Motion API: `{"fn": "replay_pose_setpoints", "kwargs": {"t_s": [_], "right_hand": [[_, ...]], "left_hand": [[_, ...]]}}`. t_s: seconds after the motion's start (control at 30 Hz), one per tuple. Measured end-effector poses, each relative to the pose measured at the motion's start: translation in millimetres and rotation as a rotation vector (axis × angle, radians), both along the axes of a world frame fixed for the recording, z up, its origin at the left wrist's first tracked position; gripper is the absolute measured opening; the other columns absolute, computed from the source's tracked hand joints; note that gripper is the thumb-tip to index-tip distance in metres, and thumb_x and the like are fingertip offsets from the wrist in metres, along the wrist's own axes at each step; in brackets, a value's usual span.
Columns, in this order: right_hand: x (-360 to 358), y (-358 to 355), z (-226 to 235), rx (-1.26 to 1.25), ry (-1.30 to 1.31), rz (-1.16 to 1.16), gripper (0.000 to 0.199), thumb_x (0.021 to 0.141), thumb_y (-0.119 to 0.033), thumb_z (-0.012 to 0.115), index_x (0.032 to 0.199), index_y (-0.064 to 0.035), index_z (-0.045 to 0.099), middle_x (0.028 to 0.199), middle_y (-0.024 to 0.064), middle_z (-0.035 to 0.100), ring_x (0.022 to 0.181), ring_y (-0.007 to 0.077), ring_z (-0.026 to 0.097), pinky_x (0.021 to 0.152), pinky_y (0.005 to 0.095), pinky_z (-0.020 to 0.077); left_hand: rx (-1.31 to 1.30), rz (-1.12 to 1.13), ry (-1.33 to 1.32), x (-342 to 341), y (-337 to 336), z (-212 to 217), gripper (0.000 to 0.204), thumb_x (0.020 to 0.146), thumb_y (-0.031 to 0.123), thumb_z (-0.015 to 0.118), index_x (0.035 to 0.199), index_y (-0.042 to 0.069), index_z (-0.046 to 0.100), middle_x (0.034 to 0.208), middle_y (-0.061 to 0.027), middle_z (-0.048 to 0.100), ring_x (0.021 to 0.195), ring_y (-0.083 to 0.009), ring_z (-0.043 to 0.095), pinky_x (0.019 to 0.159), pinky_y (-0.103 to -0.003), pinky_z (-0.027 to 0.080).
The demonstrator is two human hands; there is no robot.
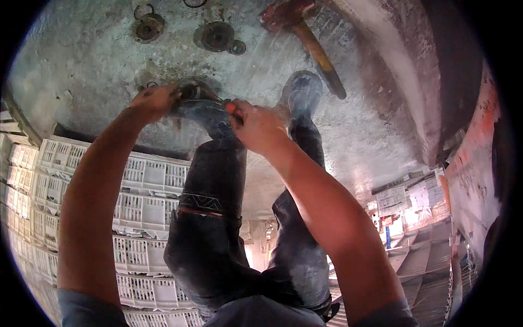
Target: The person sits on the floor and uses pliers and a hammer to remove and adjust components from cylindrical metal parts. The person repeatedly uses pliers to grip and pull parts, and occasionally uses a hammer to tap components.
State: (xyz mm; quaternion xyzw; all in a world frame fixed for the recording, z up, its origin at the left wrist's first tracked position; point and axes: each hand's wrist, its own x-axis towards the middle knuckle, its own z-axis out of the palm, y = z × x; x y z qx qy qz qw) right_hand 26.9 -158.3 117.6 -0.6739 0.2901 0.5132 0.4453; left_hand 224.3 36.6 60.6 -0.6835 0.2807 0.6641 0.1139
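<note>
My left hand reaches forward, its fingers closed at the near left edge of a dark, round metal part on the floor. Just right of that part, my right hand is wrapped round a tool with a red-orange handle. The tool's thin dark end points left toward the metal part; its exact kind is too small to make out. My left shoe is close against the part and hides some of it. A small dark ring lies just beyond my left hand.
Farther off lie a round metal flange, a darker flange, a small ring and a thin ring. A hammer rests beyond my right shoe. White slatted crates are stacked left; a raised concrete ledge runs right.
</note>
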Motion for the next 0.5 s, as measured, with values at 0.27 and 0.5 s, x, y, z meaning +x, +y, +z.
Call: {"fn": "replay_pose_setpoints", "kwargs": {"t_s": [0.27,0.5], "right_hand": [[-14.1,0.5,-3.4,-0.006,-0.006,-0.154,0.043,0.092,-0.038,0.059,0.127,-0.0146,0.058,0.100,0.0137,0.072,0.098,0.0359,0.067,0.087,0.0469,0.0519],[-8.6,2.4,-6.9,-0.022,0.004,-0.094,0.045,0.092,-0.040,0.058,0.131,-0.0182,0.056,0.106,0.0115,0.072,0.100,0.0350,0.067,0.089,0.0459,0.0524]], "left_hand": [[0.058,0.103,0.014,5.4,31.3,-6.0,0.044,0.100,0.046,0.047,0.108,0.006,0.065,0.099,-0.0194,0.069,0.097,-0.0384,0.065,0.087,-0.048,0.048],[0.056,0.119,-0.044,3.2,23.9,2.9,0.045,0.101,0.047,0.045,0.108,0.007,0.066,0.097,-0.0202,0.068,0.098,-0.0374,0.065,0.088,-0.047,0.048]]}}
